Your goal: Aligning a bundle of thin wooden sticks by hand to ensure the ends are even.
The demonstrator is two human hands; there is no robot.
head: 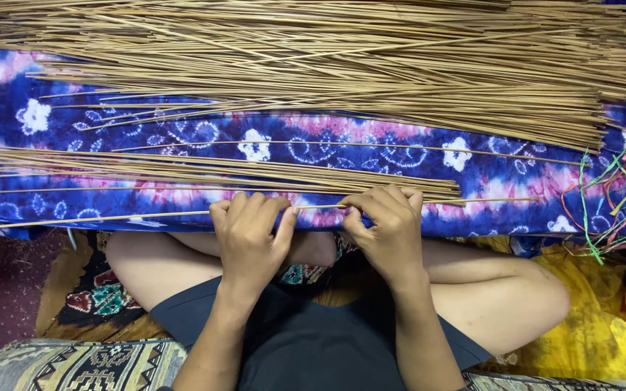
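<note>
A single long thin tan stick [110, 216] lies across the near edge of a blue, pink and white tie-dye cloth [291, 145]. My left hand [249, 233] grips this stick near its middle, fingers curled over it. My right hand [387, 224] pinches the same stick just to the right, thumb and fingers closed on it. A smaller flat bundle of the same sticks [204, 170] lies on the cloth just beyond my hands. A much larger pile of sticks [342, 65] covers the far part of the cloth.
Loose green, red and orange threads [614, 195] lie tangled at the right edge of the cloth. My crossed bare legs [501, 289] sit under the hands. A yellow cloth [603, 318] is at the right, a patterned mat [74, 289] at the left.
</note>
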